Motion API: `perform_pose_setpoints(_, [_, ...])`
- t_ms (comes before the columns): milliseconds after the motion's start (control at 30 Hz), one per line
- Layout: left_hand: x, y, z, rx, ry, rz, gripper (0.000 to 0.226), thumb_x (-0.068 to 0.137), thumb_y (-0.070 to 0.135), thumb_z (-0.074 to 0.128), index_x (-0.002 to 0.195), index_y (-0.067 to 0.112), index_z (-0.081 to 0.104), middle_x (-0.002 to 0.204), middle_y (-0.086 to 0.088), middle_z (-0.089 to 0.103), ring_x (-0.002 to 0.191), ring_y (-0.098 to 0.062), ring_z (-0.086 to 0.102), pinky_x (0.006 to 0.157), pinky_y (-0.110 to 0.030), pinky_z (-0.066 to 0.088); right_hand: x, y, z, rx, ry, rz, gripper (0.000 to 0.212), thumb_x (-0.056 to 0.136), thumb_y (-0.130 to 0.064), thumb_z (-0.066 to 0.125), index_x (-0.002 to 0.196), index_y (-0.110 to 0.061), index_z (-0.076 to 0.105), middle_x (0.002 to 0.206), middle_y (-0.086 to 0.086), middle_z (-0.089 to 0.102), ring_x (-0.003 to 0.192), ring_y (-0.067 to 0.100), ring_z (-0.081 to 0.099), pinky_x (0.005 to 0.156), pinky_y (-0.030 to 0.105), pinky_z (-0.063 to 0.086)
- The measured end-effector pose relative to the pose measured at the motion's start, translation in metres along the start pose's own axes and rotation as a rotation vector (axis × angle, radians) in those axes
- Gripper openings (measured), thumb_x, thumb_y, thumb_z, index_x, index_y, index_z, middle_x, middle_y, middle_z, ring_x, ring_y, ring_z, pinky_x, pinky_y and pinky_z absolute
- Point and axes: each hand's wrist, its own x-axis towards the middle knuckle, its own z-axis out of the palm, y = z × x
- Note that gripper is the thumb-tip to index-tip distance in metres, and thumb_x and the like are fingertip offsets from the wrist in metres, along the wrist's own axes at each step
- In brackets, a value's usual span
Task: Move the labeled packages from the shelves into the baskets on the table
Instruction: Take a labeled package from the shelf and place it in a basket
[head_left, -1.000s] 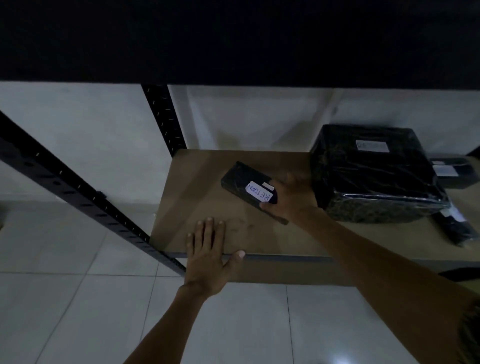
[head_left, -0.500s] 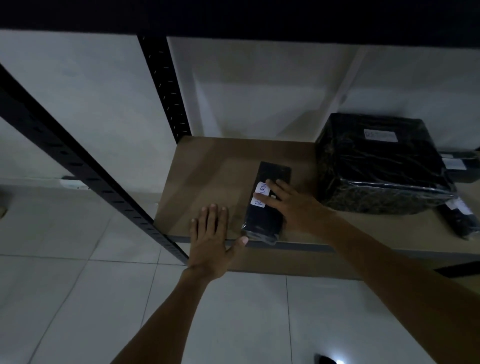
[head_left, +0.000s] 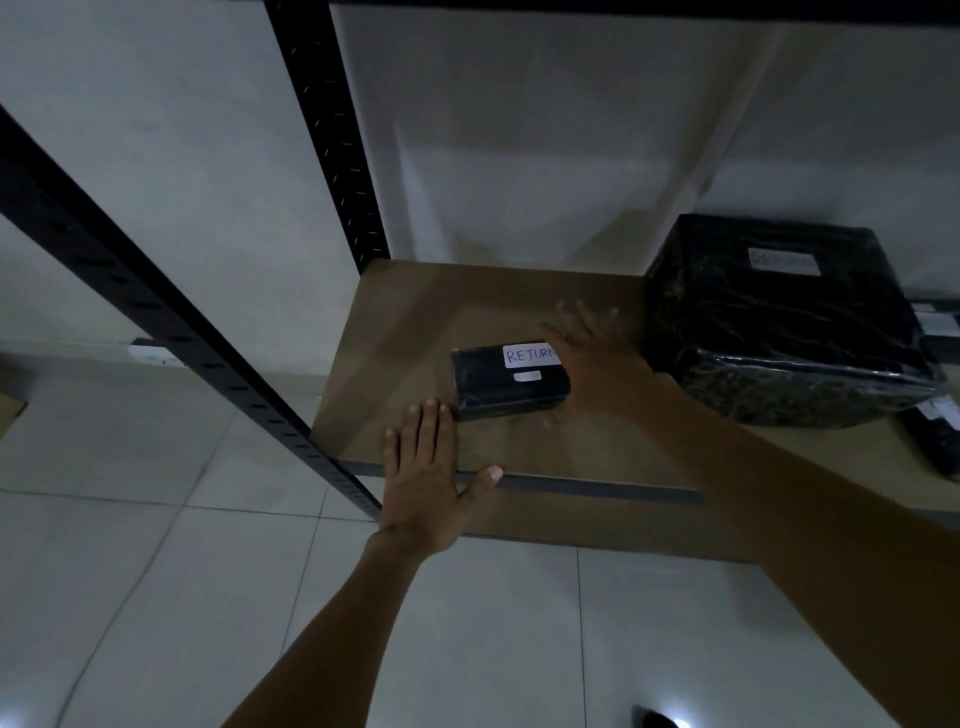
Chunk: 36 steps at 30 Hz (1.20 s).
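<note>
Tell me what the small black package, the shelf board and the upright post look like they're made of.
Small black package: probably glossy plastic wrap, judging by its sheen, with a white paper label.
Shelf board: likely matte brown fibreboard or laminate, flat with no visible grain.
Upright post: apparently black painted metal, punched with slots.

Dim room. My view: pale tiled floor (head_left: 156, 597), plain white wall (head_left: 519, 156), black perforated rack uprights (head_left: 332, 135), brown shelf board (head_left: 415, 312), bright glare spot on floor bottom right.
</note>
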Motion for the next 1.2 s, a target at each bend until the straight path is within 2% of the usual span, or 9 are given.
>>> perform_pose_setpoints(167, [0.001, 0.000, 0.003, -0.009, 0.019, 0.012, 0.101, 0.078, 0.079, 0.002, 0.152, 0.011, -0.004, 0.162, -0.008, -0.005, 0.146, -0.019, -0.017, 0.114, -0.041, -0.017, -0.007, 0.009, 0.006, 0.061, -0.035, 0.035, 0.108, 0.064, -0.060, 0.074, 0.150, -0.024, 0.020, 0.150, 0.003, 0.031, 0.136, 0.026, 0.029, 0.111, 0.036, 0.024])
perform_pose_setpoints(467, [0.000, 0.000, 0.001, -0.044, 0.003, 0.009, 0.100, 0.079, 0.078, 0.006, 0.153, 0.011, -0.001, 0.162, -0.006, -0.004, 0.148, -0.022, -0.012, 0.116, -0.040, -0.015, -0.017, 0.003, 0.015, 0.039, -0.005, 0.062, 0.105, 0.069, -0.064, 0.069, 0.149, -0.021, 0.017, 0.148, 0.004, 0.031, 0.134, 0.027, 0.031, 0.110, 0.041, 0.025])
perform_pose_setpoints(533, [-0.009, -0.002, 0.002, -0.054, -0.006, 0.012, 0.097, 0.084, 0.075, 0.019, 0.152, 0.010, -0.003, 0.160, -0.005, -0.007, 0.147, -0.021, -0.014, 0.118, -0.043, -0.011, -0.027, 0.000, 0.019, 0.024, -0.009, 0.069, 0.105, 0.069, -0.067, 0.067, 0.149, -0.021, 0.017, 0.148, 0.005, 0.031, 0.134, 0.029, 0.032, 0.109, 0.043, 0.026])
perform_pose_setpoints(633, [-0.041, -0.002, -0.002, -0.025, -0.044, 0.045, 0.106, 0.081, 0.050, 0.064, 0.153, 0.011, -0.003, 0.161, -0.010, -0.002, 0.148, -0.029, -0.006, 0.118, -0.053, 0.013, -0.050, -0.007, 0.021, 0.070, -0.073, 0.079, 0.107, 0.066, -0.066, 0.070, 0.148, -0.021, 0.019, 0.147, 0.006, 0.031, 0.133, 0.030, 0.030, 0.109, 0.045, 0.027])
perform_pose_setpoints(733, [-0.073, 0.001, -0.024, -0.074, -0.256, 0.013, 0.095, 0.089, 0.042, 0.060, 0.154, 0.016, -0.004, 0.162, -0.006, -0.010, 0.149, -0.027, -0.002, 0.116, -0.044, 0.026, -0.085, -0.015, 0.018, 0.121, -0.115, 0.103, 0.105, 0.063, -0.063, 0.074, 0.146, -0.021, 0.025, 0.144, 0.007, 0.034, 0.131, 0.030, 0.033, 0.106, 0.043, 0.029])
perform_pose_setpoints(833, [-0.098, 0.005, -0.059, -0.167, -0.726, -0.130, 0.066, 0.092, 0.050, 0.054, 0.146, 0.018, 0.033, 0.149, -0.011, 0.038, 0.133, -0.023, 0.042, 0.109, -0.034, 0.036, -0.129, -0.021, 0.010, 0.127, -0.164, 0.123, 0.104, 0.063, -0.064, 0.073, 0.145, -0.021, 0.028, 0.143, 0.007, 0.036, 0.130, 0.030, 0.034, 0.106, 0.044, 0.029])
perform_pose_setpoints(900, [-0.120, 0.013, -0.084, -0.183, -0.841, -0.145, 0.061, 0.090, 0.051, 0.057, 0.141, 0.021, 0.042, 0.143, -0.007, 0.045, 0.125, -0.019, 0.049, 0.105, -0.031, 0.040, -0.163, -0.022, 0.001, 0.145, -0.189, 0.128, 0.105, 0.062, -0.065, 0.073, 0.146, -0.022, 0.027, 0.143, 0.007, 0.036, 0.131, 0.029, 0.034, 0.107, 0.043, 0.028])
perform_pose_setpoints(1033, [-0.159, 0.042, -0.133, -0.145, -0.688, -0.128, 0.054, 0.094, 0.046, 0.053, 0.141, 0.021, 0.042, 0.140, -0.004, 0.049, 0.126, -0.017, 0.050, 0.104, -0.028, 0.039, -0.238, -0.021, -0.018, 0.240, -0.196, 0.156, 0.108, 0.059, -0.065, 0.075, 0.146, -0.023, 0.027, 0.144, 0.006, 0.037, 0.133, 0.027, 0.031, 0.110, 0.043, 0.029])
perform_pose_setpoints(1200, [-0.213, 0.089, -0.179, -0.206, -0.676, -0.191, 0.056, 0.092, 0.049, 0.055, 0.139, 0.021, 0.044, 0.137, -0.005, 0.051, 0.119, -0.016, 0.053, 0.097, -0.021, 0.040, -0.338, -0.006, -0.043, 0.281, -0.164, 0.158, 0.106, 0.060, -0.067, 0.073, 0.146, -0.025, 0.027, 0.144, 0.003, 0.037, 0.132, 0.025, 0.033, 0.110, 0.042, 0.030])
